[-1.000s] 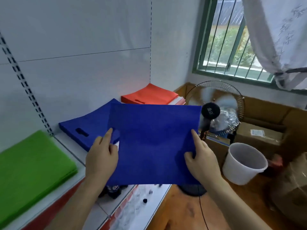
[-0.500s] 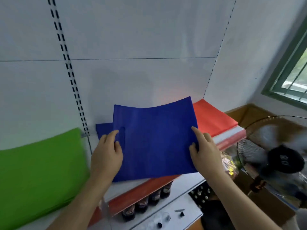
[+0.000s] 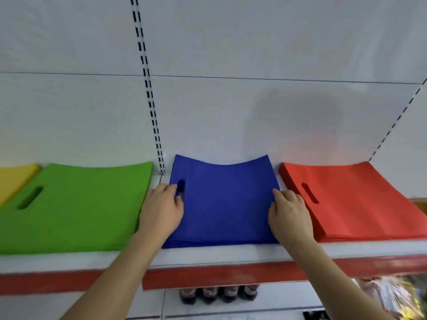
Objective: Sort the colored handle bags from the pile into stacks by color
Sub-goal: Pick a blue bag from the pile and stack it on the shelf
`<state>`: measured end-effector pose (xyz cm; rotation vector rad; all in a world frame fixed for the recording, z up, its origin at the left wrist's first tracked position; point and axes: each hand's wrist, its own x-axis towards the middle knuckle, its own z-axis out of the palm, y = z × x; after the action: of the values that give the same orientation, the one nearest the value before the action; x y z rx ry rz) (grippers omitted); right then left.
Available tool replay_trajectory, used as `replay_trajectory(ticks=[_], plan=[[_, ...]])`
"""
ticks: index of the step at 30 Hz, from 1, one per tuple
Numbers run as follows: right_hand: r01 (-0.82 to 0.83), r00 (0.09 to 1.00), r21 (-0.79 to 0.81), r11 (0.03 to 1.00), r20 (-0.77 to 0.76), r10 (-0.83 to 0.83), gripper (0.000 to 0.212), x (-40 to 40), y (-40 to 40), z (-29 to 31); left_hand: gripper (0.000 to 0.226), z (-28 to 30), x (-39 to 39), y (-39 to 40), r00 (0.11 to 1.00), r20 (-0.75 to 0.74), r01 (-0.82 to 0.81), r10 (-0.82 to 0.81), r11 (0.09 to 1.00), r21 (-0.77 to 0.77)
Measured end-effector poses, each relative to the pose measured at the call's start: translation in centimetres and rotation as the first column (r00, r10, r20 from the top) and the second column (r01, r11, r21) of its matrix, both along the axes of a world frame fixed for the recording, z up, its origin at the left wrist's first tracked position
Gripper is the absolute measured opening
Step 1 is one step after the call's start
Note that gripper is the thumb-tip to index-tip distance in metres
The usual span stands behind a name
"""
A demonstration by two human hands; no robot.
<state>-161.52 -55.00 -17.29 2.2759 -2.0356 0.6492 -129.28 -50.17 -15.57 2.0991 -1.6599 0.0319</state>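
A blue handle bag (image 3: pixel 225 199) lies on top of the blue stack (image 3: pixel 219 242) in the middle of the white shelf (image 3: pixel 231 252), its far edge curling up against the back wall. My left hand (image 3: pixel 161 210) pinches the bag's left edge beside the handle hole. My right hand (image 3: pixel 290 214) pinches its right edge. A green stack (image 3: pixel 76 204) sits to the left, with a yellow stack (image 3: pixel 13 179) at the far left. To the right lies a red stack (image 3: pixel 355 202).
The shelf has a red front strip (image 3: pixel 219 274). A slotted upright (image 3: pixel 147 84) runs up the white back wall. Dark bottles (image 3: pixel 217 294) stand on the shelf below, and a crinkled plastic wrap (image 3: pixel 392 294) shows at the lower right.
The blue bag has come down from mid-air onto the blue stack, still held in both hands. The view has swung left, so the fan and window are out of sight.
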Motion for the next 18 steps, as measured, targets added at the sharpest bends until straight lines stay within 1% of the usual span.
replay_trajectory(ticks=[3, 6, 9, 11, 15, 18], plan=[[-0.032, 0.999, 0.073, 0.997, -0.002, 0.033, 0.061, -0.1, -0.2, -0.3, 0.035, -0.1, -0.4, 0.6, 0.999, 0.032, -0.041, 0.040, 0.999, 0.032], [-0.032, 0.999, 0.163, 0.986, -0.035, 0.038, 0.076, 0.2, -0.2, -0.4, 0.045, -0.2, -0.5, 0.9, 0.997, 0.060, -0.047, 0.042, 0.996, 0.081], [-0.020, 0.997, 0.222, 0.975, -0.074, 0.037, 0.072, 0.6, -0.1, 0.0, 0.055, 0.0, -0.9, 0.9, 0.994, 0.100, -0.053, 0.039, 0.989, 0.138], [-0.025, 0.996, 0.244, 0.970, -0.079, 0.046, 0.069, 0.7, -0.1, 0.2, 0.052, 0.0, -1.0, 0.9, 0.989, 0.141, -0.058, 0.037, 0.987, 0.149], [-0.041, 0.995, 0.253, 0.967, -0.077, 0.063, 0.076, 0.6, 0.1, 0.3, 0.049, 0.1, -1.3, 0.8, 0.985, 0.167, -0.070, 0.046, 0.987, 0.142], [-0.070, 0.990, 0.152, 0.986, -0.113, 0.088, 0.078, 0.7, 0.2, 0.4, 0.055, 0.5, -1.5, 1.3, 0.987, 0.147, -0.083, 0.071, 0.994, 0.075]])
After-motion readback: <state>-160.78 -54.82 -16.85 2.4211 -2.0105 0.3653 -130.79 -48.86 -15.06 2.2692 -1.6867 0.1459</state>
